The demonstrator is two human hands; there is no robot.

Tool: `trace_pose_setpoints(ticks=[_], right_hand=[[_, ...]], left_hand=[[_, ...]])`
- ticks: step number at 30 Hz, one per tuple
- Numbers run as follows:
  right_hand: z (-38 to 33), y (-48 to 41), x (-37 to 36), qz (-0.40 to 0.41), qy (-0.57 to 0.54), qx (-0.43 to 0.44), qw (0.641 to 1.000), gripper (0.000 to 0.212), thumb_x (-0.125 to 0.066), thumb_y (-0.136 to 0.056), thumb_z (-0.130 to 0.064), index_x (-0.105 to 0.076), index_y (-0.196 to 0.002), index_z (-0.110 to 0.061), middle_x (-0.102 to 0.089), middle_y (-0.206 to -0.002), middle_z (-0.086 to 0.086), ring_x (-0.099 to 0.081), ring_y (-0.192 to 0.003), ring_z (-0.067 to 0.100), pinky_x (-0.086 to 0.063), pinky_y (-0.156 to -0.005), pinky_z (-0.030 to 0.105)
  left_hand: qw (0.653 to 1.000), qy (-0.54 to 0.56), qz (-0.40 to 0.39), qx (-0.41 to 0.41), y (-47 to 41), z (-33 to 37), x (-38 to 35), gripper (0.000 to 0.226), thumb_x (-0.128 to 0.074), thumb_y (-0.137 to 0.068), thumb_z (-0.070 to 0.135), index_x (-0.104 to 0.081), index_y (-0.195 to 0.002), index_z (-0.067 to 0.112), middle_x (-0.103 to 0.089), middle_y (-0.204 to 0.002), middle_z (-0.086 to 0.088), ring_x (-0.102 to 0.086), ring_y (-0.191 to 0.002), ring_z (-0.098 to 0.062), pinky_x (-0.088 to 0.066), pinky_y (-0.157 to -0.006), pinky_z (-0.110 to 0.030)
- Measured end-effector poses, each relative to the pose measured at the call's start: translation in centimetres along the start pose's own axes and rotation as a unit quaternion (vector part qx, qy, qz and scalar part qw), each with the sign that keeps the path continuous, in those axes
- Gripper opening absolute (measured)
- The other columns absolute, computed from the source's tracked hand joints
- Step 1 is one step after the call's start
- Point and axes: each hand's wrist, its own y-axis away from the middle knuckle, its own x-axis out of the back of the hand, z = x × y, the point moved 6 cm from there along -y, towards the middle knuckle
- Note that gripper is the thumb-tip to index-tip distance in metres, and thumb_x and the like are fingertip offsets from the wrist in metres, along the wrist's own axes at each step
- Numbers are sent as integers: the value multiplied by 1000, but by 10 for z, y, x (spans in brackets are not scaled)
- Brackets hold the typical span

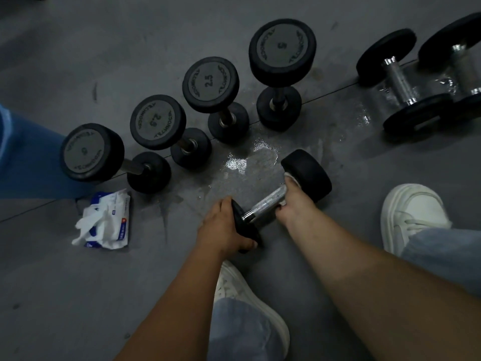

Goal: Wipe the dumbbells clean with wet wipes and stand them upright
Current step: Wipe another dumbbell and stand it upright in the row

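We judge the black rubber-headed, chrome-barred dumbbell [268, 202] heavy and rigid, its knurled bar the surest hold; it lies on the floor [145, 282] right of the white-and-blue wet-wipe pack [108, 220]; our left hand [224, 226] curls round its near head; our right hand [294, 203] grips a white wipe [291, 176] at the bar's far end.

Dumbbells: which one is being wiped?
The dumbbell lying between the hands: left hand grips its near head, right hand holds a wipe by its far head. Four others stand upright; two more lie untouched at right.
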Motion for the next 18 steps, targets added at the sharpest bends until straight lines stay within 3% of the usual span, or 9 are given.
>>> trace_pose_setpoints(ticks=[1, 4, 6, 8, 10, 12, 14, 18], right_hand=[[0, 1, 1, 9, 5, 5, 1000, 35, -79, -77, -33, -63, -101, -12, -68, -102, 7, -65, -83, 23, -55, -73, 38], [0, 8, 9, 12, 6, 23, 1000, 10, -70, -87, -25, -64, -89, -17, -65, -90, -2, -60, -72, 11, -45, -56, 25], [-1, 5, 5, -1, 10, 6, 1000, 16, -70, -87, -27, -63, -97, -17, -67, -95, 0, -61, -73, 13, -45, -54, 26], [-2, 3, -2, -8, 6, -13, 1000, 35, -74, -83, -31, -62, -110, -13, -67, -108, 7, -64, -83, 22, -53, -67, 35], [-2, 5, -1, 9, 11, -8, 1000, 35, -77, -80, -30, -63, -107, -12, -67, -107, 8, -64, -87, 24, -54, -78, 40], [-3, 12, 5, 20, 23, 14, 999, 22, -74, -83, -27, -63, -97, -14, -64, -90, 1, -60, -75, 15, -51, -64, 30], [-2, 10, 8, 10, 24, 14, 1000, 23, -71, -86, -27, -63, -104, -16, -63, -88, -2, -58, -73, 12, -44, -57, 26], [-5, 9, -4, -3, 20, -20, 1000, 39, -75, -82, -34, -58, -112, -15, -62, -108, 6, -61, -98, 22, -49, -80, 37]], left_hand=[[1000, 0, 0, -1, 1, 0, 0, 131, -92, -49, 47, -16, -153, 22, -27, -153, 1, -37, -137, -25, -39, -108, -42], [1000, 0, 2, -1, 1, 0, 0, 129, -91, -49, 48, -18, -153, 22, -29, -152, 1, -39, -135, -25, -41, -106, -40], [1000, -2, 5, -2, 1, 1, 1, 129, -91, -48, 48, -19, -152, 22, -31, -151, 1, -39, -134, -24, -41, -106, -39], [1000, -3, 4, -2, -1, 1, 1, 130, -92, -47, 47, -20, -152, 22, -31, -151, 0, -39, -135, -25, -40, -107, -40], [1000, 2, -1, 1, 0, 0, 0, 131, -92, -47, 47, -19, -152, 22, -30, -151, 0, -38, -135, -25, -40, -107, -42], [1000, 4, 0, 1, 1, 0, 0, 132, -91, -47, 48, -17, -153, 22, -29, -152, 1, -37, -136, -24, -40, -107, -42], [1000, 3, 3, -1, -1, -1, 0, 131, -91, -47, 48, -19, -153, 22, -31, -151, 1, -39, -135, -23, -42, -106, -41], [1000, -1, -2, 2, -2, 0, 1, 132, -92, -47, 49, -19, -153, 22, -31, -152, 1, -38, -135, -24, -41, -106, -41]])
